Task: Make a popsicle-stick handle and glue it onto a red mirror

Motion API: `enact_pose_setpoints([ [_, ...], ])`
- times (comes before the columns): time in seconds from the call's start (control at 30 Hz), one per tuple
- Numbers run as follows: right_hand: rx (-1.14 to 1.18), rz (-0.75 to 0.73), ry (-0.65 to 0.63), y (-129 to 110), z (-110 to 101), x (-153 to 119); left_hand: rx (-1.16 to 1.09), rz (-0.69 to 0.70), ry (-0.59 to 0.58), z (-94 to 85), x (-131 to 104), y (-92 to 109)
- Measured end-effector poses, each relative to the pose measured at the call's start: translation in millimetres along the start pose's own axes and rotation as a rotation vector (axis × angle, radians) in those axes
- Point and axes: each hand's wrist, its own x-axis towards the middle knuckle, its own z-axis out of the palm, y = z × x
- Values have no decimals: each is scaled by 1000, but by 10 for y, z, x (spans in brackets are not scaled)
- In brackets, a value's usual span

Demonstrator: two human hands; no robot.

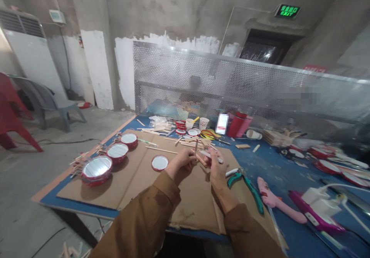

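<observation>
At frame left, three red-rimmed discs (96,167) with wooden sticks (76,169) alongside look further along than the lone centre disc (160,162). Just right, the left hand (185,159) pinches a wooden strip (196,146), seemingly unattached; the right hand (217,167) grips a white pen-like tool (207,154).

Blue table (250,161); on it: brown cardboard (138,188), pink glue gun (271,199), magenta power strip (297,201), red bottle (237,124).
</observation>
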Motion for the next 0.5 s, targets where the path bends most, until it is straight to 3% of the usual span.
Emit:
enact_pose_setpoints([
  [0.3, 28, 34, -4, -27, 10, -5, 28, 3, -6, 5, 71, -64],
  [0.5, -138, -66, -10, 14, -28, 11, 20, 10, -31, -9, 96, -87],
])
